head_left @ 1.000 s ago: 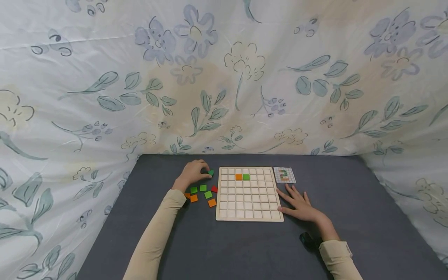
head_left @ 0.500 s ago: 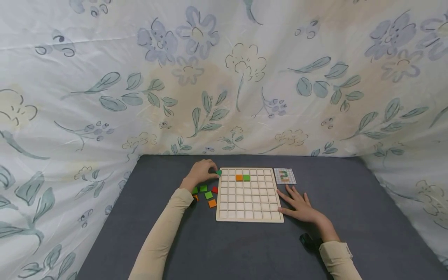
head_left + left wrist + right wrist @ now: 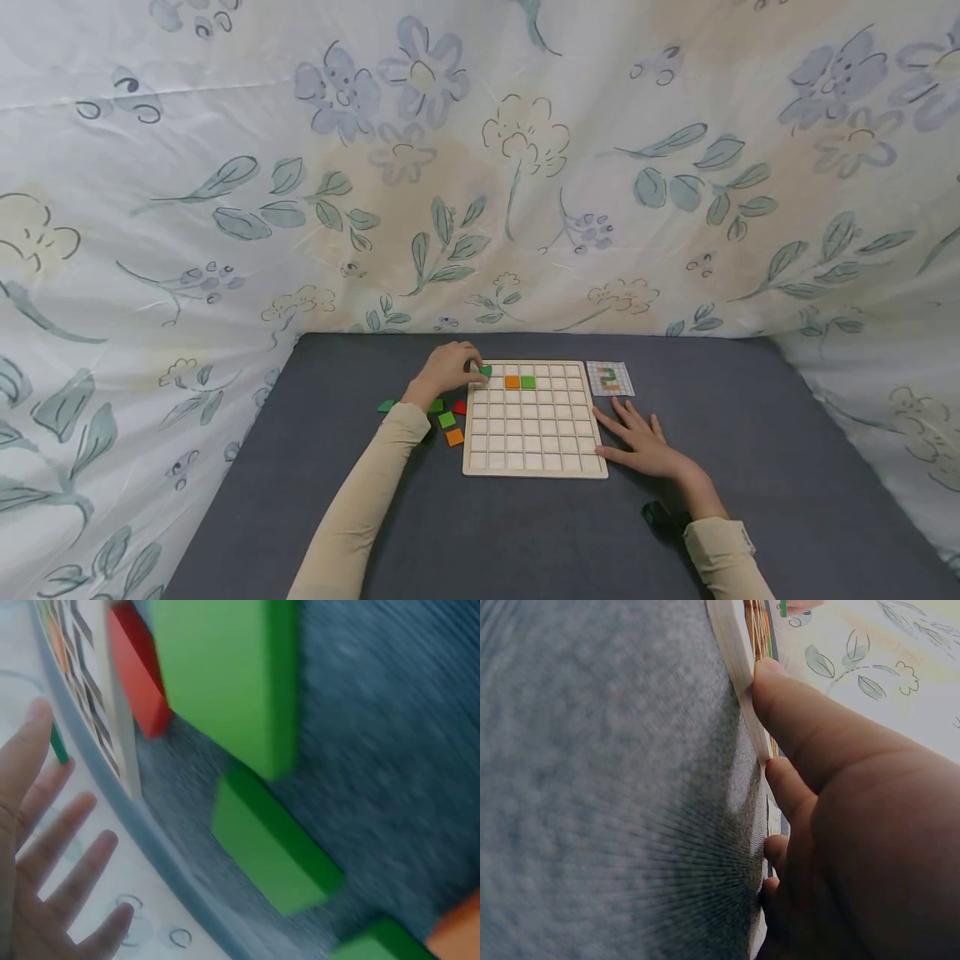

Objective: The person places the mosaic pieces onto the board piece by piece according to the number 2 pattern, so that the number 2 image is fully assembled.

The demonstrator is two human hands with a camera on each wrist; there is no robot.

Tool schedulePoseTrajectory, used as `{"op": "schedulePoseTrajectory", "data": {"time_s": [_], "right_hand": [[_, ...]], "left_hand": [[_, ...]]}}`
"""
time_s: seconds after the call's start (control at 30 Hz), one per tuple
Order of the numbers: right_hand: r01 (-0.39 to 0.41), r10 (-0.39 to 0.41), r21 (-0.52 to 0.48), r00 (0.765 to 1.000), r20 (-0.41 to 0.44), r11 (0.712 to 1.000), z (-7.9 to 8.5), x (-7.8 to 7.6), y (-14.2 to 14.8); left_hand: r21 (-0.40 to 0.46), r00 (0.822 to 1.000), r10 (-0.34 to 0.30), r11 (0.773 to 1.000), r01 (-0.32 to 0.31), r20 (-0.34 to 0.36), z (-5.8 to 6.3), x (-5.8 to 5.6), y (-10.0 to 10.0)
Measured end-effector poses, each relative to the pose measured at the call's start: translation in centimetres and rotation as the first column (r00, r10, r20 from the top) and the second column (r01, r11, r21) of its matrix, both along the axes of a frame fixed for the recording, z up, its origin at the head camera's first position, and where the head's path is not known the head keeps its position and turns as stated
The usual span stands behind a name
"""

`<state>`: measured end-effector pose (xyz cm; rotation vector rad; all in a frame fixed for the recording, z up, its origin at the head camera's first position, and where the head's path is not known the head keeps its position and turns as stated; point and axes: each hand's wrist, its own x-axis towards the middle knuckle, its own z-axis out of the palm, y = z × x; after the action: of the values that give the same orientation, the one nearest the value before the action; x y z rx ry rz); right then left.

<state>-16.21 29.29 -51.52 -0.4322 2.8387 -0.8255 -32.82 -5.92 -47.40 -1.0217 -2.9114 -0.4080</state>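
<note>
My left hand (image 3: 450, 367) pinches a small dark green tile (image 3: 486, 370) between thumb and index finger, over the upper left corner of a pale wooden grid board (image 3: 533, 459). In the left wrist view that green tile (image 3: 58, 742) shows edge-on, and the other fingers spread apart. Whether it touches the board is hard to tell. An orange tile (image 3: 512, 382) and a light green tile (image 3: 528, 382) sit side by side in the board's upper part. My right hand (image 3: 641, 437) lies with fingers spread, thumb and index finger touching the board's right edge.
Left of the board lie several loose tiles, among them a red one (image 3: 460, 407), a light green one (image 3: 447, 420), an orange one (image 3: 454, 437) and a dark green one (image 3: 386, 406). A printed pattern card (image 3: 611, 379) lies beyond my right hand. A floral curtain (image 3: 480, 183) hangs behind the dark tabletop (image 3: 540, 542).
My left hand has carried the dark green tile rightward, from beside the board to over its upper left corner. A dark green tile at far left has come into sight. My right hand has stayed put.
</note>
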Motion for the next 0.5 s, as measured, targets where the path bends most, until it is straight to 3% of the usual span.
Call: {"op": "schedulePoseTrajectory", "data": {"time_s": [0.23,0.5], "right_hand": [[0.0,0.0,-0.002,1.0,-0.002,1.0,0.0,0.1,-0.1],[0.004,-0.004,0.001,1.0,-0.012,1.0,-0.1,0.1,0.0]], "left_hand": [[0.003,0.999,-0.031,1.0,0.031,-0.009,0.1,0.2,1.4],[0.01,0.999,-0.038,0.999,0.038,0.036,0.2,0.4,2.9]]}}
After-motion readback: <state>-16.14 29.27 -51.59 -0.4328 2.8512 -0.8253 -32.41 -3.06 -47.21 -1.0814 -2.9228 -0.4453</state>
